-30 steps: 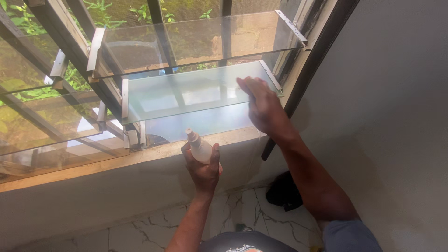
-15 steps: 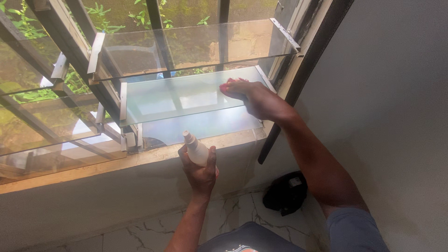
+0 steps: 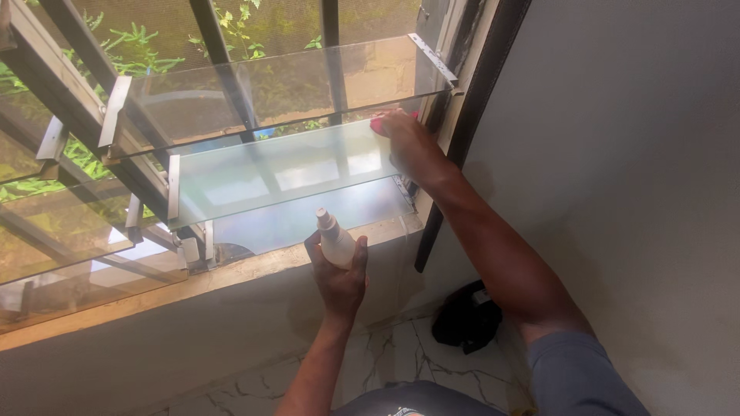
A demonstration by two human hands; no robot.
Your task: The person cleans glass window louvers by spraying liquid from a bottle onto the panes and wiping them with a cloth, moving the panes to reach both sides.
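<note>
Right hand (image 3: 412, 150) is pressed flat on the far right end of the middle louvre pane (image 3: 277, 173), fingers clenched over a red cloth (image 3: 380, 123). Only a bit of cloth shows past the fingertips, right by the pane's end clip and the dark window frame (image 3: 470, 115). Forearm runs down and right from there, across the sill (image 3: 231, 270).

Left hand (image 3: 339, 281) is lower, in front of the sill, wrapped around a white spray bottle (image 3: 333, 240). Bottle is roughly upright, tilted slightly left, nozzle on top, pointing at the glass. Thumb on the right side of the bottle, fingers on the left. Can't tell if a finger is on the nozzle.

Pane is frosted, tilted near horizontal. Upper pane (image 3: 270, 85) is clear, sits just above it, also tilted open. Another pane shows below, behind the bottle. More louvres to the left, with greenery behind them.

On the marble floor (image 3: 401, 362), a black bag-like item (image 3: 466, 320) sits near the wall, under the right forearm. Grey wall (image 3: 617, 192) fills the right side.
</note>
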